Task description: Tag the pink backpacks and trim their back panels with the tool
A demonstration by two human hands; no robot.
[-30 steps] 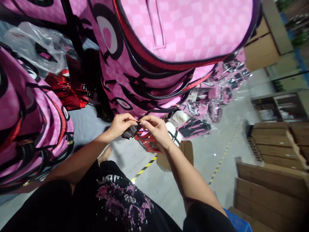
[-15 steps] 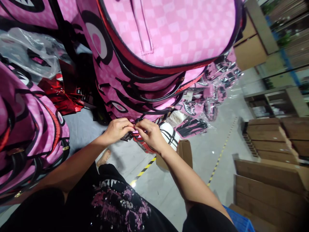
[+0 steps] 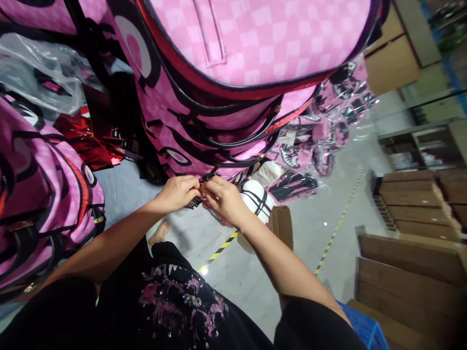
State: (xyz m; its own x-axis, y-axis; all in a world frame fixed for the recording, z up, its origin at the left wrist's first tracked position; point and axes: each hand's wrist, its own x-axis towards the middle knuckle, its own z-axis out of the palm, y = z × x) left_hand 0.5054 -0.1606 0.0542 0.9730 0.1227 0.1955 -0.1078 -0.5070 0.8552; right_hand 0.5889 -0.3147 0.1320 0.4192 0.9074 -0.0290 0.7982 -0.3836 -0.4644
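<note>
My left hand (image 3: 179, 193) and my right hand (image 3: 223, 198) meet close together at the near, lower end of a stack of pink checkered backpacks (image 3: 262, 39). Both are closed in a pinch, thumbs against fingers. Whatever lies between the fingertips is small and mostly covered; dark straps and a bit of red show around it. The backpacks have black piping, red trim, zippers and printed eyes. Black carry handles (image 3: 233, 141) hang in loops just above my hands. A white bundle tied with black straps (image 3: 257, 200) sits right of my right hand.
More pink backpacks (image 3: 47, 194) are piled at the left. Shiny red pieces (image 3: 87, 138) and clear plastic (image 3: 40, 68) lie behind them. Bagged pink items (image 3: 324, 129) are heaped at the right. Cardboard boxes (image 3: 404, 272), a blue crate (image 3: 365, 325) and an open carton (image 3: 281, 226) stand on the floor.
The view has shifted slightly, with the backpack stack now a little higher in the picture. My hands stay together at the same place, still pinching; the fingers have moved only slightly.
</note>
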